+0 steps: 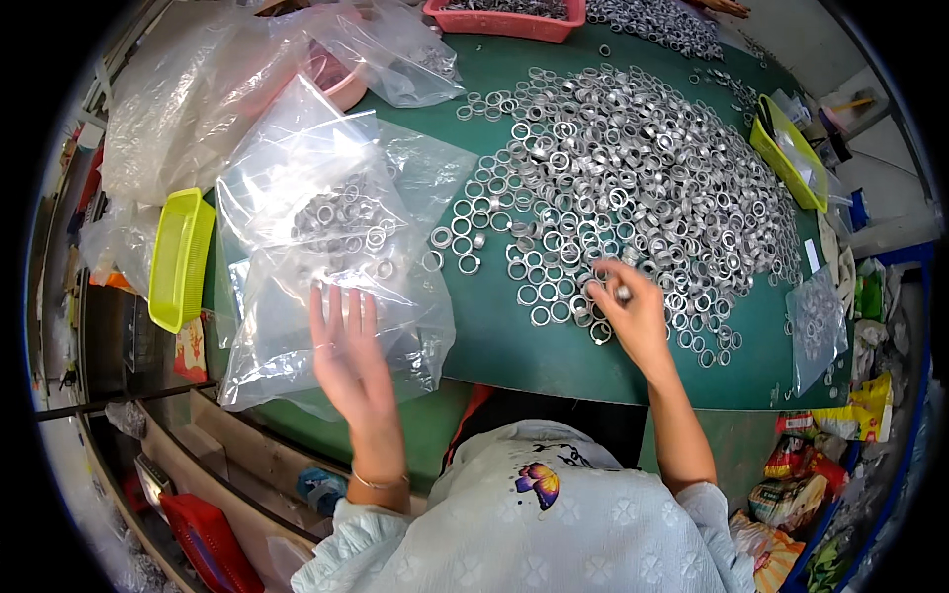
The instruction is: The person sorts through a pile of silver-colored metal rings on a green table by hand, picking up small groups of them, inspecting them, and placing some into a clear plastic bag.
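A wide heap of small silver metal rings (633,148) covers the middle and right of the green table (484,341). At the near edge of that heap is my right hand (633,311), its fingers curled around a metal ring (623,293); whether more are inside is hidden. My left hand (351,356) is slightly blurred, fingers stretched out and holding nothing. It lies over the lower part of a clear plastic bag (267,326). Several rings (341,219) show through the bag's film. Whether the left hand touches the film I cannot tell.
A yellow-green basket (181,262) stands left of the bag, another basket (791,158) at the right edge. A pink tray (509,22) of small metal parts sits at the back. A small bag of rings (819,326) lies right. Below left is an open drawer (237,445).
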Demonstrator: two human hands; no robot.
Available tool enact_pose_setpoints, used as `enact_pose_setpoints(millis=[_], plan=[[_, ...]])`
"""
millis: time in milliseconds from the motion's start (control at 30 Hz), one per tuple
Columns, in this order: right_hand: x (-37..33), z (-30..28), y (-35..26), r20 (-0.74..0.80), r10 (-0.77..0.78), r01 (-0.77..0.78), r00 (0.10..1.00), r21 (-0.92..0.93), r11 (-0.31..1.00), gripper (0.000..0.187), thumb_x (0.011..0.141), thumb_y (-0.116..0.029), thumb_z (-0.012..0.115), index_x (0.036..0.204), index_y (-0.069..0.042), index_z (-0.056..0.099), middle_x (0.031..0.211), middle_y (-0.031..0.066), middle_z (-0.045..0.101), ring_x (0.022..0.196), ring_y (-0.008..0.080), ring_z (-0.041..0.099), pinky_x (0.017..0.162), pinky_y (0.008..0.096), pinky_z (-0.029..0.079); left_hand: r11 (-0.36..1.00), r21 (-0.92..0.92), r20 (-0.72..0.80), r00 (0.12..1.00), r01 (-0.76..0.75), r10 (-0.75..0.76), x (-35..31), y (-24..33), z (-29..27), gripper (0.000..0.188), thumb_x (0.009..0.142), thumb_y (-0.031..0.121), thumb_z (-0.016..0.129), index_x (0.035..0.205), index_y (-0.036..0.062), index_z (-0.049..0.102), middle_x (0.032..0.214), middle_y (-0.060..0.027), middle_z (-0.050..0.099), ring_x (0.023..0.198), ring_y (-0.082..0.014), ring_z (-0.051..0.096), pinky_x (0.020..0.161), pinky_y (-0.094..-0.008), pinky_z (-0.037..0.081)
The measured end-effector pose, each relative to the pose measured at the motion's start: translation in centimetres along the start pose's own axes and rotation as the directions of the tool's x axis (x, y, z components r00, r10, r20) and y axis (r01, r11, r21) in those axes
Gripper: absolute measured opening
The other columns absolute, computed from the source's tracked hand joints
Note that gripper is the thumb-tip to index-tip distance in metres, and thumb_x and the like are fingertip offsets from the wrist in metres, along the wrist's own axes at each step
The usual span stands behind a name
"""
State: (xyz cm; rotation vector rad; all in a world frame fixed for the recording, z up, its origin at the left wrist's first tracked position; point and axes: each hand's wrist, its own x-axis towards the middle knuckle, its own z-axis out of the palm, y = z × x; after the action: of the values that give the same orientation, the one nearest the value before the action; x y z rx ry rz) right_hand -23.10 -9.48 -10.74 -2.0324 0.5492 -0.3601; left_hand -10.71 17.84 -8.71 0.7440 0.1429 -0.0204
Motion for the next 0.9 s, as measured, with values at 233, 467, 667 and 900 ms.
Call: enact_pose_setpoints(millis=[233,467,667,900], plan=[[4.0,2.4,-0.8,0.019,-0.259,0.221,0.966,-0.582,0.782,0.030,0.071,-0.021,0.072,0.094,-0.004,0.063,0.082,0.0122,0.056,0.073,0.0305,0.059,0.058,0.0407,0.045,0.653,0.068,0.376,0.625,-0.754,0.684,-9.1,-6.1,-2.2,0.033,0.078,-0.004,0.053,0.110,-0.0026,0.047,0.110,-0.0181,0.048,0.096,-0.0255,0.049,0.075,-0.0340,0.043],[0.0,-1.1,-1.6,0.296,0.134,-0.271,0.946,0.490,0.829,0.024,0.080,-0.007,0.066,0.104,-0.004,0.065,0.079,-0.0037,0.048,0.067,0.0034,0.042,0.054,0.0183,0.033,0.731,0.533,0.685,0.725,-0.426,-0.077,-8.6,-6.8,2.3,0.021,0.075,-0.014,0.051,0.094,-0.0051,0.058,0.084,-0.0151,0.058,0.071,-0.0228,0.055,0.064,-0.0292,0.045],[-2.2,-1.7,0.5,0.439,-0.007,-0.439,0.898,0.897,-0.047,0.029,0.090,-0.024,0.051,0.108,-0.002,0.055,0.106,0.0115,0.052,0.076,0.0186,0.047,0.045,0.0219,0.036,0.502,0.723,0.636,0.740,-0.474,-0.218,-6.7,-8.9,4.1,0.026,0.076,-0.008,0.058,0.101,0.0003,0.060,0.099,-0.0124,0.057,0.085,-0.0242,0.056,0.074,-0.0295,0.045],[-1.9,-3.9,2.9,0.273,0.228,-0.352,0.935,0.804,0.480,0.014,0.086,-0.017,0.058,0.083,-0.004,0.061,0.075,0.0058,0.059,0.059,0.0125,0.050,0.044,0.0227,0.037,0.321,0.707,0.702,0.683,-0.631,-0.202,-4.8,-11.0,4.4,0.035,0.074,-0.004,0.063,0.107,0.0025,0.058,0.110,-0.0117,0.055,0.101,-0.0289,0.053,0.087,-0.0352,0.042]])
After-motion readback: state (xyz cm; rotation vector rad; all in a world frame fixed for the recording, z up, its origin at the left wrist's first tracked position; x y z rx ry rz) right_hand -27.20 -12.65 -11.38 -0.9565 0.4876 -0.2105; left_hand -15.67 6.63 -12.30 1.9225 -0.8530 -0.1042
